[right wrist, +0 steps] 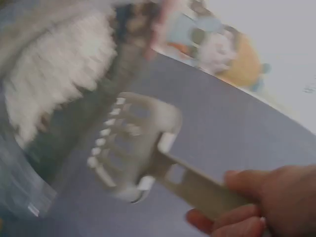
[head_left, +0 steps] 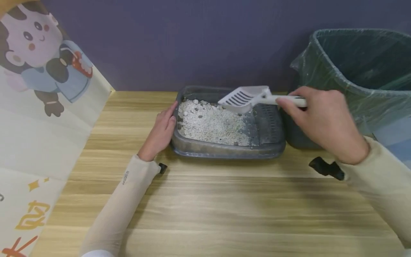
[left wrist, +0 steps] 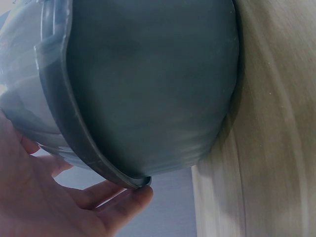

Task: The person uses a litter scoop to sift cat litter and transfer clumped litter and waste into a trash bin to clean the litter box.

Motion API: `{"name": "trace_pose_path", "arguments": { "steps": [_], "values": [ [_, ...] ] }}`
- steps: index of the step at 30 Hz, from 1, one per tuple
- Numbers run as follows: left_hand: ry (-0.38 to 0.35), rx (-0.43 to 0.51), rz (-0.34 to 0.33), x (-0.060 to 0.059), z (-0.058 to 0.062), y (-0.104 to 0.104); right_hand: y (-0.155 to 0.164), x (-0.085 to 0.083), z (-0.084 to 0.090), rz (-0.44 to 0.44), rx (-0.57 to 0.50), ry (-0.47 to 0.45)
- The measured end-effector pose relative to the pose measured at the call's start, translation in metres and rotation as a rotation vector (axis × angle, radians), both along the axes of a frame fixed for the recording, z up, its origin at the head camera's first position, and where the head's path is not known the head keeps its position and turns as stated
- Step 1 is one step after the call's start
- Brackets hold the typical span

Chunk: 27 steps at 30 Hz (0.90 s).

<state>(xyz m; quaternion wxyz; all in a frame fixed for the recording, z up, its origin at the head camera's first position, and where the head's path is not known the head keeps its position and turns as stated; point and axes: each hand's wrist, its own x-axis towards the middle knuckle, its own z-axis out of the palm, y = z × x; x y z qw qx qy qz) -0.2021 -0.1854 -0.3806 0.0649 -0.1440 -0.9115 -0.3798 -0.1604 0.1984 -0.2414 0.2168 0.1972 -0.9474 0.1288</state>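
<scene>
The white slotted litter scoop (head_left: 244,98) hung in the air over the far right part of the grey litter tray (head_left: 224,151), above the white litter (head_left: 212,123) heaped toward the tray's left side. The right hand (head_left: 321,121) gripped the scoop's handle, fingers curled round it. The left hand (head_left: 162,132) rested with straight fingers against the tray's left rim. A bag-lined bin (head_left: 359,71) stood just right of the tray on the wooden table (head_left: 205,207)
</scene>
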Motion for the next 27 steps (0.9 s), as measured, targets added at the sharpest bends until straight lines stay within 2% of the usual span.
{"name": "trace_pose_path", "arguments": {
  "steps": [3,8,10,14,19,23,27],
  "values": [
    [-0.005,0.0,0.005,0.0,0.0,0.0,-0.016,-0.027,-0.019,0.046,0.048,-0.158],
    [-0.01,-0.002,0.006,0.0,-0.001,0.001,-0.03,-0.058,-0.036,0.059,0.081,-0.273],
    [-0.002,-0.003,0.002,0.0,-0.001,0.001,-0.032,-0.067,-0.038,0.069,0.087,-0.322],
    [0.001,-0.006,0.01,0.0,-0.001,0.0,-0.03,-0.082,-0.038,0.069,0.129,-0.498],
    [0.003,-0.005,0.004,0.0,-0.001,0.0,-0.024,-0.089,-0.036,0.065,0.219,-0.686],
    [0.005,-0.008,-0.002,0.0,-0.001,0.001,-0.025,-0.094,-0.041,0.095,0.247,-0.714],
    [0.003,-0.01,0.005,0.001,0.0,0.001,-0.03,-0.106,-0.048,0.135,0.27,-0.712]
  ]
}}
